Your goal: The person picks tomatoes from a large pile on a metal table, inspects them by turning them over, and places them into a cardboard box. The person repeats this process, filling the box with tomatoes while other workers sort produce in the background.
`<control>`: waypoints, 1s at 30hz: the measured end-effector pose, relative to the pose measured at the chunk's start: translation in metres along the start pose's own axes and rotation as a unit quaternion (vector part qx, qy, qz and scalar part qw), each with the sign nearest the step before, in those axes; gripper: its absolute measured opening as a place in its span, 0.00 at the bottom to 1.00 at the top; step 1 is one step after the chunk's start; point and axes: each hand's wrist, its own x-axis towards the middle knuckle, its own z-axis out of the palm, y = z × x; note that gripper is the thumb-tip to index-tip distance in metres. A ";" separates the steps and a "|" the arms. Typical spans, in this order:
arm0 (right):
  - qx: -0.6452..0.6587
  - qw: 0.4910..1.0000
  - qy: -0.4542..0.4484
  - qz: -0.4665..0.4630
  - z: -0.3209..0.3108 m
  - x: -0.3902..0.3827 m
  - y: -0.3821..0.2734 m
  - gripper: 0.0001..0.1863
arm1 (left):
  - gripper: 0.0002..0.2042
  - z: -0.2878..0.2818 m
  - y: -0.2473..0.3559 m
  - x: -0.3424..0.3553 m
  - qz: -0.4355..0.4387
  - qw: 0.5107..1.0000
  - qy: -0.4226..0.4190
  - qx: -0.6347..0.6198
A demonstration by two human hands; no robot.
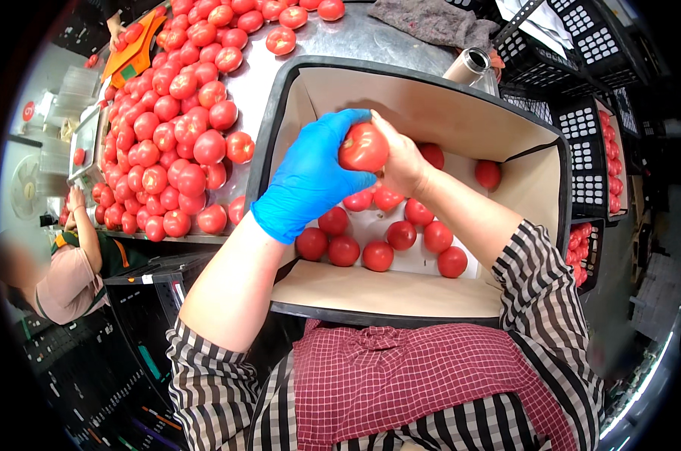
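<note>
A red tomato (364, 148) is held between my two hands above a paper-lined crate. My left hand (315, 165), in a blue glove, curls round its left side with the thumb below. Bare, my right hand (402, 156) closes against its right side; most of those fingers are hidden behind the tomato and the palm. Below lies the black crate (385, 319), lined with brown paper (355, 289). Several loose tomatoes (378, 256) rest on its bottom, mostly toward the near and left side, with one (488, 174) at the far right.
A large heap of tomatoes (167, 135) covers the metal table (261, 83) to the left. Behind the crate are a tumbler (470, 64) and a grey cloth (434, 21). Black crates (585, 158) stack at right. Another person (69, 274) stands at left, near an orange tray (133, 54).
</note>
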 end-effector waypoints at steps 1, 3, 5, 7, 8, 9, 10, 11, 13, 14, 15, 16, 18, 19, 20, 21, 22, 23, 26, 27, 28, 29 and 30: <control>-0.023 1.000 -0.009 -0.005 0.001 0.002 0.002 0.25 | 0.32 0.000 -0.002 -0.001 -0.007 1.000 0.003 -0.012; -0.158 0.985 -0.035 -0.061 -0.015 0.019 0.016 0.23 | 0.35 -0.003 0.002 0.003 -0.012 0.999 0.004 -0.034; -0.267 0.932 -0.083 -0.231 -0.018 0.030 0.034 0.21 | 0.37 -0.007 0.009 0.004 -0.060 0.977 -0.022 -0.205; -0.394 0.900 -0.062 -0.174 -0.022 0.035 0.048 0.26 | 0.40 -0.011 0.014 0.006 -0.075 0.951 -0.038 -0.298; -0.455 0.878 -0.051 -0.143 -0.027 0.040 0.059 0.28 | 0.41 -0.012 0.016 0.005 -0.067 0.948 -0.037 -0.307; -0.512 0.851 -0.041 -0.108 -0.033 0.047 0.073 0.31 | 0.42 -0.012 0.016 0.005 -0.062 0.945 -0.035 -0.319; -0.555 0.826 -0.035 -0.093 -0.036 0.056 0.086 0.32 | 0.41 -0.012 0.017 0.004 -0.062 0.944 -0.032 -0.321; -0.596 0.799 -0.028 -0.078 -0.042 0.064 0.100 0.33 | 0.41 -0.011 0.018 0.006 -0.056 0.943 -0.031 -0.328; -0.630 0.772 -0.020 -0.080 -0.042 0.076 0.113 0.31 | 0.40 -0.009 0.019 0.007 -0.048 0.939 -0.025 -0.338; -0.637 0.767 -0.015 -0.077 -0.037 0.076 0.112 0.30 | 0.40 -0.008 0.018 0.005 -0.028 0.958 -0.009 -0.286; -0.644 0.762 -0.008 -0.074 -0.032 0.077 0.110 0.28 | 0.39 -0.007 0.017 0.004 -0.007 0.973 0.006 -0.231; -0.639 0.768 -0.014 -0.054 -0.024 0.066 0.093 0.27 | 0.39 -0.006 0.012 0.003 0.012 0.983 0.023 -0.180; -0.591 0.807 -0.011 -0.005 0.017 0.024 0.028 0.26 | 0.39 -0.010 0.007 -0.006 0.036 0.994 0.046 -0.090; -0.523 0.849 -0.019 -0.075 0.001 0.027 0.037 0.27 | 0.38 -0.009 0.011 -0.003 0.056 0.996 0.047 -0.045; -0.451 0.881 -0.026 -0.143 -0.023 0.038 0.058 0.27 | 0.38 -0.007 0.015 0.000 0.069 0.996 0.039 -0.040; -0.384 0.901 -0.051 -0.195 -0.033 0.037 0.060 0.28 | 0.38 -0.006 0.016 0.001 0.077 0.996 0.035 -0.037; -0.316 0.913 -0.083 -0.244 -0.042 0.035 0.061 0.29 | 0.38 -0.005 0.018 0.001 0.085 0.995 0.030 -0.033; -0.263 0.950 -0.068 -0.153 -0.041 0.026 0.048 0.28 | 0.38 -0.005 0.016 0.000 0.086 0.995 0.033 -0.038; -0.043 0.998 -0.026 0.034 -0.023 -0.009 0.007 0.26 | 0.37 -0.004 0.015 -0.001 0.073 0.993 0.031 -0.089; -0.014 0.999 -0.040 0.028 -0.016 -0.020 -0.004 0.26 | 0.37 -0.003 0.015 -0.001 0.055 0.989 0.026 -0.133; 0.016 0.998 -0.053 0.020 -0.011 -0.032 -0.016 0.26 | 0.37 -0.003 0.018 -0.001 0.038 0.983 0.019 -0.176; 0.046 0.997 -0.068 0.012 -0.006 -0.042 -0.025 0.27 | 0.37 -0.003 0.018 0.000 0.031 0.978 0.018 -0.206; 0.034 0.998 -0.048 -0.001 0.001 -0.049 -0.031 0.29 | 0.37 -0.003 0.019 0.000 0.024 0.971 0.017 -0.236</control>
